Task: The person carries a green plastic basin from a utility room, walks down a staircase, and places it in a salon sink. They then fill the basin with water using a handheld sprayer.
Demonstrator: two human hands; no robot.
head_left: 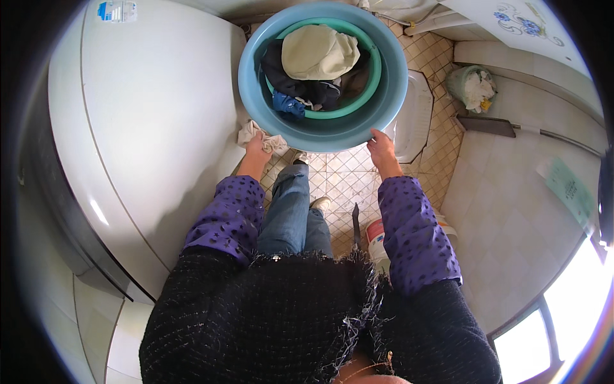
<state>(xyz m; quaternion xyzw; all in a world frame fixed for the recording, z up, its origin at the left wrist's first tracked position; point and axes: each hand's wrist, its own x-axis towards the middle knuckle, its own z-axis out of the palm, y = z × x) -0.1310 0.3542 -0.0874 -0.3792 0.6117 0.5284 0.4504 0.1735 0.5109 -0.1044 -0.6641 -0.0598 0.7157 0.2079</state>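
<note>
Basin (332,134), wide, round, dull blue, green tub (375,64) nested inside

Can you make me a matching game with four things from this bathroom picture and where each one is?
Things:
1. large round blue plastic basin
2. smaller round green plastic basin
3. crumpled off-white cloth
4. white ceramic squat toilet

Places:
A. bunched at the left hand
B. set in the floor, partly hidden behind a basin's right side
C. held by the rim in the right hand
D. inside a bigger basin, with clothes in it

Right pairs: 1-C, 2-D, 3-A, 4-B.
</note>
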